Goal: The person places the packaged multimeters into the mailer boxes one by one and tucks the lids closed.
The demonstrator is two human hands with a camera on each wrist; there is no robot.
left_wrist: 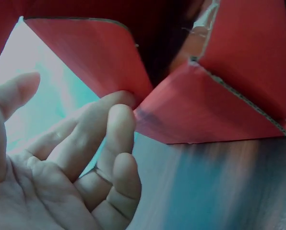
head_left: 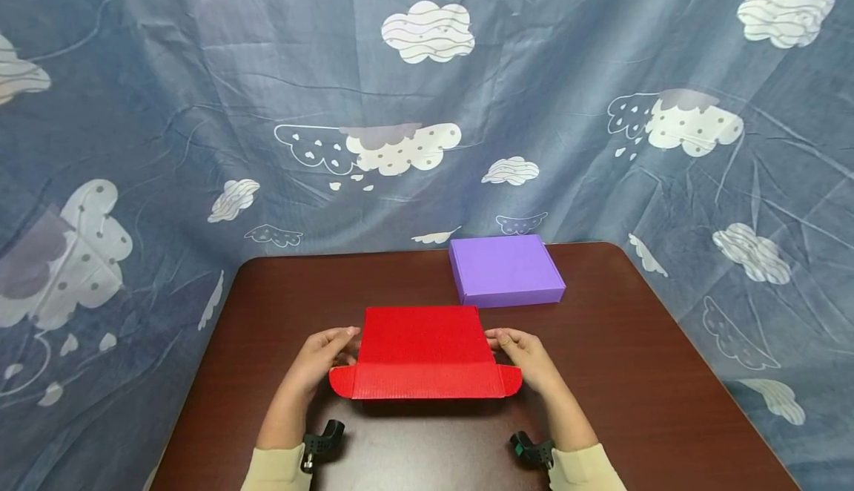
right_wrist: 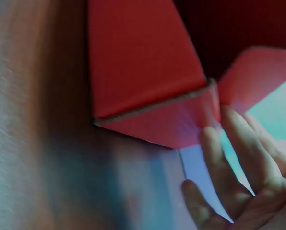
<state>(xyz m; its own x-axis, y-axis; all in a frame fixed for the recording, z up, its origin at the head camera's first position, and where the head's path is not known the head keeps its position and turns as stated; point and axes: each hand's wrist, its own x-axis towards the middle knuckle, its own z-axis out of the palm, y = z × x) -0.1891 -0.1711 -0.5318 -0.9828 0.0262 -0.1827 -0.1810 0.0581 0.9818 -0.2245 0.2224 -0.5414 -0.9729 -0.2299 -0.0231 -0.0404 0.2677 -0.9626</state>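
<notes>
A red cardboard box (head_left: pixel 422 335) stands between my two hands, its lid partly raised and the lid's front flap with rounded ears facing me. My left hand (head_left: pixel 325 354) is at the box's left side. In the left wrist view its fingertips touch the red side flaps (left_wrist: pixel 92 52) near a corner, while the thumb stays apart. My right hand (head_left: pixel 523 354) is at the right side. In the right wrist view its fingertips touch the box corner beside another side flap (right_wrist: pixel 258 76). The box's inside is dark and mostly hidden under the lid.
A closed purple box (head_left: pixel 507 268) lies at the back of the brown table (head_left: pixel 634 372), right of the middle. Behind the table hangs a blue cloth (head_left: pixel 567 53) with white clouds. Black straps (head_left: pixel 323 439) with small devices circle both wrists.
</notes>
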